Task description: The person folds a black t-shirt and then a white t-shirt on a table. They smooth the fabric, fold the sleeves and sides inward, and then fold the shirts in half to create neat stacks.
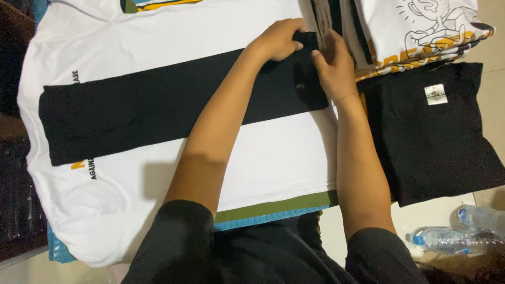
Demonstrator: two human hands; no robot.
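Dark sleeves (221,252) fill the bottom of the frame, and both bare forearms reach up toward the upper middle. Left hand (279,39) sits curled at the top right end of the long black folded garment (152,108), fingers closed around a bunched bit of its black fabric. Right hand (334,66) is just beside it, fingers together and slightly bent, pressing flat against that same end of the garment; whether it pinches any cloth, I cannot tell. That black strip runs across the middle of the frame from the left edge to the hands, lying on top of a spread white T-shirt (273,158) with small print showing at the left. Green and blue layers (273,213) peek out under the white shirt's lower edge. Over at the right, a folded black shirt (436,142) with a small white label lies flat, and above it a stack of printed white shirts (421,26). Lower right corner, two clear plastic bottles (452,239) lie on their sides.
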